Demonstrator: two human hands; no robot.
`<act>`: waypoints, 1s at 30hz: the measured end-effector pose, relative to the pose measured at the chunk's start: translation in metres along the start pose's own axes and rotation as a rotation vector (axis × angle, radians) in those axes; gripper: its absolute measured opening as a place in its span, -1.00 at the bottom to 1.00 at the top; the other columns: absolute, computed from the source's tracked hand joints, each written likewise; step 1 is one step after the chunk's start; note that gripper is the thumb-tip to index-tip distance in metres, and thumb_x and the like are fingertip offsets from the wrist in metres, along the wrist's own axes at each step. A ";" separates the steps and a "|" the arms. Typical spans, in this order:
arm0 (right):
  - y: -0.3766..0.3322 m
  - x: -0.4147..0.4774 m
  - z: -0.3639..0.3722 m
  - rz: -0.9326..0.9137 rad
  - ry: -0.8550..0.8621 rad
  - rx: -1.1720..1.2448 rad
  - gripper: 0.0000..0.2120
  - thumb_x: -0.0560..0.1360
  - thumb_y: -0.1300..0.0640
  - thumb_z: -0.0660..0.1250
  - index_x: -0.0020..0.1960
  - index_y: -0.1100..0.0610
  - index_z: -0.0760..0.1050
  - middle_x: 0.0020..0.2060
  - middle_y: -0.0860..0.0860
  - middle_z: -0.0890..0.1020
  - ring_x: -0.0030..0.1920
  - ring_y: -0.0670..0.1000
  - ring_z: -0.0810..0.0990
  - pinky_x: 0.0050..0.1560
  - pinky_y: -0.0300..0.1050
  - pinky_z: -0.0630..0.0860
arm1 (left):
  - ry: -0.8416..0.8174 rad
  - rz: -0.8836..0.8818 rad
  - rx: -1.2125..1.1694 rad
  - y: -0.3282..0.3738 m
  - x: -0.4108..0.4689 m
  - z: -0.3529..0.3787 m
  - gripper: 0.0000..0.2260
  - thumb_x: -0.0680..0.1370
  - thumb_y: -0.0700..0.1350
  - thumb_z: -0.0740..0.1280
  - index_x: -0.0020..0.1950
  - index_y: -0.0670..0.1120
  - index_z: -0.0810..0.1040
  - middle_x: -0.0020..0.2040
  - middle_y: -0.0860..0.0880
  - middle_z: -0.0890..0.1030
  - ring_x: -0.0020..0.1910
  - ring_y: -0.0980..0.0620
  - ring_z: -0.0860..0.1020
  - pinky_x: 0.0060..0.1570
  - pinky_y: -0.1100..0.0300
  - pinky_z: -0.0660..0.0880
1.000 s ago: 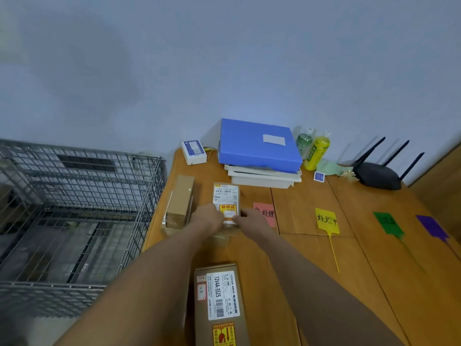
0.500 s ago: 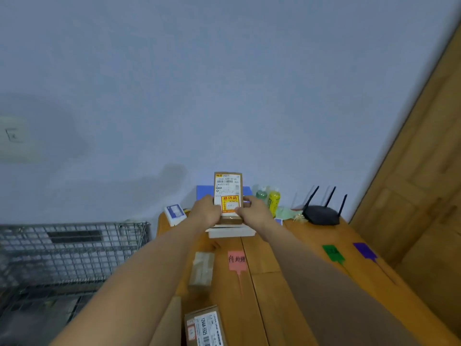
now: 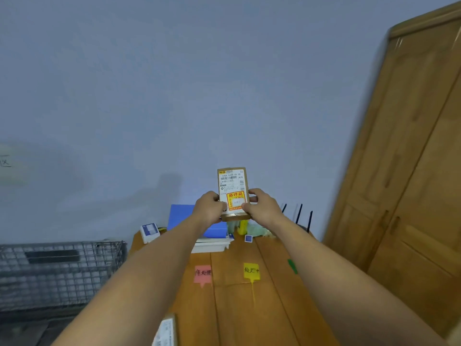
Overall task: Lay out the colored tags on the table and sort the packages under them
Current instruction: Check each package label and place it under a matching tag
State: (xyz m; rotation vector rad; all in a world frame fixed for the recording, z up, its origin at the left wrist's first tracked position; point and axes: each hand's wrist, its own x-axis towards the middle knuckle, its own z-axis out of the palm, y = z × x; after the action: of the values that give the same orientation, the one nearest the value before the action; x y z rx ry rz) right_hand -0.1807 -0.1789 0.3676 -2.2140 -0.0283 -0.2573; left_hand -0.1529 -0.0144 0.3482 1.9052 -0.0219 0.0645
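Gripping one package (image 3: 233, 193) upright, both hands' fingers (image 3: 254, 193) clamped | tags visible: three | second package (image 3: 166, 332) below

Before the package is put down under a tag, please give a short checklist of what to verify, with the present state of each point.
1. Package held firmly: ok, left hand and right hand grip its two sides.
2. Label faces the camera: ok, upright; the fine print is too small to read.
3. Which tag it belongs under: cannot tell.
4. Pink tag and yellow tag laid flat on the table: ok.
5. Green tag reachable: cannot tell, the right arm mostly hides it.
6. Bare table just below the pink and yellow tags: ok.
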 end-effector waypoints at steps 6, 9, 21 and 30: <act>0.086 0.009 -0.095 -0.001 -0.063 0.032 -0.52 0.54 0.14 0.40 0.43 0.02 0.39 0.27 0.02 0.62 0.17 0.06 0.63 0.14 0.05 0.64 | 0.043 -0.042 -0.097 0.034 -0.021 0.116 -0.75 0.59 -0.23 0.35 0.26 -0.11 0.49 0.21 -0.12 0.62 0.10 -0.13 0.65 0.02 -0.06 0.67; 0.119 0.013 -0.126 0.041 -0.116 0.063 -0.52 0.53 0.16 0.40 0.42 0.01 0.40 0.24 0.01 0.64 0.14 0.05 0.66 0.14 0.08 0.64 | 0.024 -0.085 -0.130 0.041 -0.028 0.160 -0.73 0.59 -0.25 0.35 0.28 -0.10 0.49 0.23 -0.11 0.60 0.12 -0.11 0.63 0.04 -0.06 0.66; 0.205 0.030 -0.118 0.178 -0.265 0.304 -0.54 0.52 0.28 0.37 0.38 0.04 0.43 0.16 0.02 0.67 0.08 0.01 0.67 0.08 0.02 0.66 | 0.040 -0.180 -0.061 -0.003 -0.011 0.215 -0.64 0.58 -0.32 0.34 0.37 -0.11 0.53 0.22 -0.07 0.62 0.21 -0.11 0.59 0.11 0.01 0.62; 0.285 0.045 -0.052 0.321 -0.359 0.356 -0.53 0.54 0.34 0.33 0.41 0.08 0.41 0.14 0.01 0.60 0.04 -0.02 0.61 0.05 -0.03 0.64 | 0.019 -0.282 -0.107 -0.099 0.010 0.256 -0.63 0.58 -0.35 0.30 0.37 -0.11 0.53 0.11 -0.05 0.66 0.04 0.02 0.62 -0.14 0.19 0.56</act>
State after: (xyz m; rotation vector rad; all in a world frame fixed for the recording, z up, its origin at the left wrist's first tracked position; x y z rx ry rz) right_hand -0.1143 -0.3972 0.1841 -1.8491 0.0797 0.3029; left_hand -0.1298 -0.2235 0.1712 1.7837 0.2511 -0.1074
